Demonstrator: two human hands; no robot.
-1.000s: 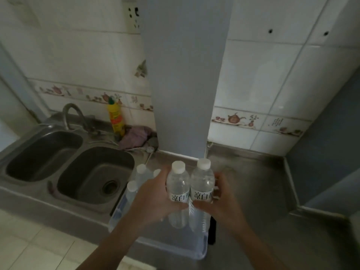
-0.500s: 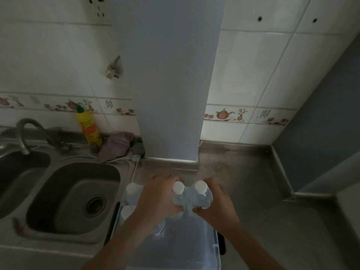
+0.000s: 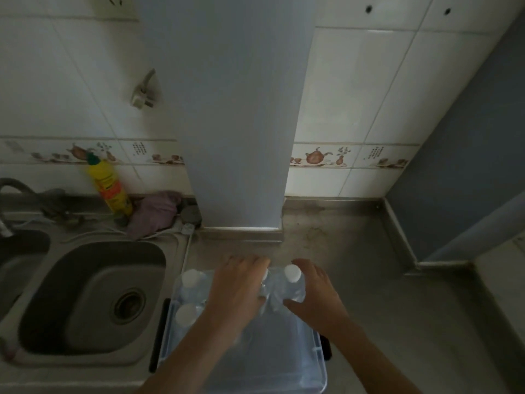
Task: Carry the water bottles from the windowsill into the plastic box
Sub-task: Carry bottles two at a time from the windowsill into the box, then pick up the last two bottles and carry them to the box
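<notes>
Two water bottles [image 3: 289, 288] stand upright side by side at the far end of the clear plastic box [image 3: 318, 373], their lower parts inside it. The left hand [image 3: 238, 291] is closed around the left bottle and covers most of its cap; the right hand [image 3: 315, 294] is wrapped around the right bottle, whose white cap is visible. Two other bottles [image 3: 190, 291] already stand in the left side of the box. The box rests on the steel counter [image 3: 369, 280], just beside the sink [image 3: 93, 297]. Behind the sink stand a yellow detergent bottle [image 3: 109, 187] and a purple cloth [image 3: 154, 213]
</notes>
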